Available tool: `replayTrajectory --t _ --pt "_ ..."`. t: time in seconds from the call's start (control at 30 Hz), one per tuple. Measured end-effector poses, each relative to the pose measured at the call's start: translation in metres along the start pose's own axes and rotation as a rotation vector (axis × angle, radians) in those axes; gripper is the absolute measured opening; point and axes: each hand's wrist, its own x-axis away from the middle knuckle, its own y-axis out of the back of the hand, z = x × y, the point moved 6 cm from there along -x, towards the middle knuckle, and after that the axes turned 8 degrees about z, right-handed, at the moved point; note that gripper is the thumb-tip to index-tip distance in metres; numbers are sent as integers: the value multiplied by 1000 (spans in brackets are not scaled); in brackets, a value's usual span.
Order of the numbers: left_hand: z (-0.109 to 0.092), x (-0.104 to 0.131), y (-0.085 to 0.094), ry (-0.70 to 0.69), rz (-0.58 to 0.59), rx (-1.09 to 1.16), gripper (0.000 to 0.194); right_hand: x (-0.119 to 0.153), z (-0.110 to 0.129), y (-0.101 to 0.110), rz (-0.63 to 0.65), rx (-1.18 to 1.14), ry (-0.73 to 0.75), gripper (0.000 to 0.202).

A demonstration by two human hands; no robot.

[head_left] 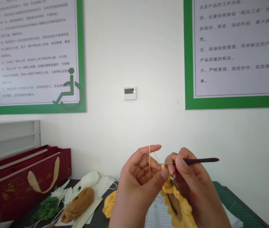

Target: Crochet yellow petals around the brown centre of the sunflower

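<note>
Yellow crochet work with a ruffled edge and a brown inner part hangs below my left hand, whose thumb and fingers pinch its top edge. A strand of yellow yarn loops over the raised left index finger and runs down to the work. My right hand grips a crochet hook with a dark handle. The hook's thin metal tip points left and touches the top of the yellow work, close to the left fingertips.
Left on the dark table lie a brown yarn skein, green yarn, white yarn and a yellow ball. Red gift bags stand far left. Printed paper and a green cutting mat lie behind the hands.
</note>
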Motion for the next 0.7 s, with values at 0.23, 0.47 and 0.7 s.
replayTrajectory --t 0.23,0.47,0.7 --pt "-2 1 -4 11 21 16 64 -2 9 2 79 185 168 14" --pt "-2 1 -1 -30 -3 -6 65 3 21 -1 32 478 468 2" --pt "4 -1 0 -29 -52 27 57 8 14 4 -169 369 321 12"
